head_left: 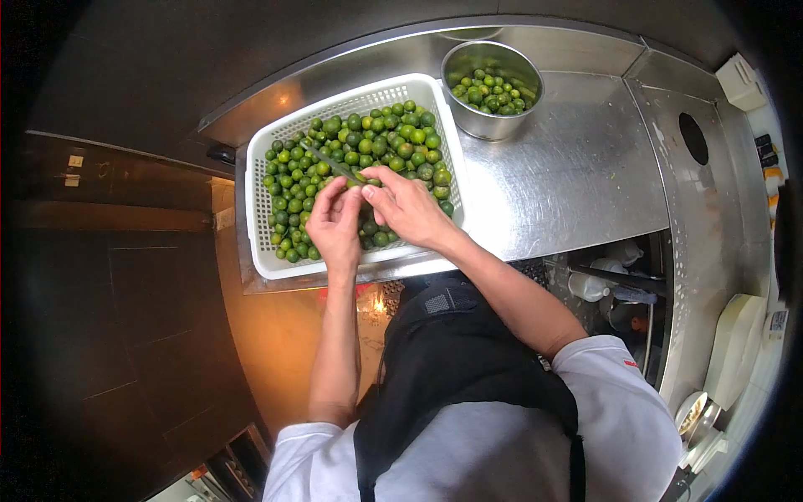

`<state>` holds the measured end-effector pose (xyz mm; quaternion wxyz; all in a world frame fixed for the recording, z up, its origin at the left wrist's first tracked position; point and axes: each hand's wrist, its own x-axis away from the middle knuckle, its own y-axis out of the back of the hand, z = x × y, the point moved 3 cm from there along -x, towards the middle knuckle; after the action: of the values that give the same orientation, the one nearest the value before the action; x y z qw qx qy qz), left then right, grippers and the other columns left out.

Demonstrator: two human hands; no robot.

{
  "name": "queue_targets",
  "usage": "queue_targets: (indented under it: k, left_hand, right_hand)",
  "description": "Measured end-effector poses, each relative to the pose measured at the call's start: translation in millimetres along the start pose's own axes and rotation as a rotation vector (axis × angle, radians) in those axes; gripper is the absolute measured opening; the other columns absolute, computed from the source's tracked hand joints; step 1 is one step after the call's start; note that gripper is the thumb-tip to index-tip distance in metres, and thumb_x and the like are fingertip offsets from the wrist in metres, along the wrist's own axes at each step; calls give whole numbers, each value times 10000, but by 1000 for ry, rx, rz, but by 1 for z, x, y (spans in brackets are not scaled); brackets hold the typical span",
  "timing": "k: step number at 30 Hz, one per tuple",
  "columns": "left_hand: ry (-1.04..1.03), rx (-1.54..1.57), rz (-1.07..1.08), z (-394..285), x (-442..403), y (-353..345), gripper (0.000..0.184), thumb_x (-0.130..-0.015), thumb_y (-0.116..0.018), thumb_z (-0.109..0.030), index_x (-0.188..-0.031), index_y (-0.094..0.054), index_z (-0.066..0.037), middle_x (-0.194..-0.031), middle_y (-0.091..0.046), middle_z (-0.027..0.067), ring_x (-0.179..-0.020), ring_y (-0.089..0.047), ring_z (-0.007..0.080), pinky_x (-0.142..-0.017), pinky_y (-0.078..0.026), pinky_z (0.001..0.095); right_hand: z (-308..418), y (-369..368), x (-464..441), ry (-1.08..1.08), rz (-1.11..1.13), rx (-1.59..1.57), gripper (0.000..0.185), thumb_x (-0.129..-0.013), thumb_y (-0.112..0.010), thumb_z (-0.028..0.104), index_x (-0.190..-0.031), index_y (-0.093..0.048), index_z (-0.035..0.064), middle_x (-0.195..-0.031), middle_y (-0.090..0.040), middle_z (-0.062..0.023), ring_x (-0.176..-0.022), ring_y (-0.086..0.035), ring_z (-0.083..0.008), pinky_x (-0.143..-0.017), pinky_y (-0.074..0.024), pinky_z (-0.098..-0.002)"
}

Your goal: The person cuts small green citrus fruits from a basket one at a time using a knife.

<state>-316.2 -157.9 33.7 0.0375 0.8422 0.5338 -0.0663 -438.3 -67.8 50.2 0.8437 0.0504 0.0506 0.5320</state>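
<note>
White basket point(376, 92) of green citrus point(355, 122); above it, right hand point(408, 206) gripping knife point(328, 161), left hand point(335, 226) pinching one fruit point(369, 181); by its far-right corner, steel pot point(492, 128).

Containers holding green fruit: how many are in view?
2: a white rectangular plastic basket on the left, and a round silver metal pot by the basket's far right corner. Others may be hidden.

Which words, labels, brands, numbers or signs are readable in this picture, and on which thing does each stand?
No text can be read.
Red marking on the white right sleeve: too small to read.
Small label at the far right: too small and blurred.
</note>
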Motion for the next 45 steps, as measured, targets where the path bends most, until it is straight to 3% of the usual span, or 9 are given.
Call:
queue_targets:
  k: [1, 5, 14, 26, 29, 32, 36, 39, 45]
  left_hand:
    - [60, 75, -38, 2, -3, 3, 263, -904, -650, 1, -1146, -590, 84, -1042, -647, 110, -910, -646, 143, -796, -559, 256]
    - [88, 262, -25, 3, -4, 5, 267, -909, -656, -26, -1143, -596, 86, -1002, -658, 105, -873, -642, 124, -792, -558, 255]
    - [40, 30, 34, -3, 0, 1, 299, -880, -680, 12, -1162, -600, 68, -989, -660, 91, -879, -634, 104, -802, -532, 233]
    - [-167, -135, 44, -10, 5, -8, 284, -869, -675, 41, -1149, -627, 33, -1164, -609, 76, -954, -610, 113, -823, -525, 236]
    - [-63, -23, -29, -2, 1, 0, 280, -864, -668, 58, -1140, -633, 28, -1169, -606, 85, -958, -610, 118, -833, -527, 240]
    - [-186, -123, -22, -10, 4, -6, 279, -857, -672, 60, -1131, -637, 22, -1166, -611, 94, -969, -615, 127, -826, -540, 252]
    - [-344, -377, 24, -24, 10, -14, 273, -857, -674, 55, -1126, -639, 21, -1163, -612, 97, -978, -618, 136, -817, -548, 260]
    - [-255, -273, -5, -18, 8, -11, 268, -883, -662, 35, -1148, -621, 39, -1184, -609, 89, -1002, -620, 135, -858, -527, 254]
    - [-17, -1, -54, -5, -8, 2, 268, -908, -657, -36, -1158, -601, 43, -1028, -661, 107, -914, -663, 165, -794, -552, 266]
  right_hand:
    - [-5, -3, 0, 23, -4, 47, 373, -978, -522, 277, -1254, -531, 25, -648, -626, -112, -595, -635, -189, -582, -484, -359]
    - [-8, -4, 1, 68, -9, 67, 387, -979, -523, 264, -1288, -525, 32, -651, -618, -110, -586, -621, -179, -579, -478, -346]
    - [-2, 0, -3, -58, 71, -147, 373, -990, -511, 247, -1257, -534, -12, -640, -598, -57, -569, -562, -122, -547, -444, -309]
    - [-6, 5, -6, -194, 217, -397, 374, -1017, -467, 258, -1299, -494, 12, -646, -560, -8, -514, -445, -49, -477, -365, -220]
    - [-6, 2, -5, -106, 165, -299, 371, -998, -505, 247, -1259, -526, -15, -648, -608, -45, -557, -546, -105, -529, -427, -278]
    - [-9, 1, -5, -80, 188, -275, 410, -1026, -455, 267, -1351, -462, 18, -650, -553, -1, -520, -445, -46, -478, -362, -213]
    - [-12, 0, -7, -124, 206, -329, 413, -1034, -441, 261, -1371, -451, 23, -653, -556, -3, -513, -442, -42, -472, -360, -208]
    - [-10, 1, -8, -150, 219, -381, 409, -1039, -431, 264, -1373, -452, 29, -656, -560, -14, -502, -439, -42, -460, -356, -204]
    - [-13, 5, -8, -217, 259, -686, 435, -1046, -409, 293, -1400, -403, 41, -682, -563, -46, -472, -436, -58, -436, -355, -208]
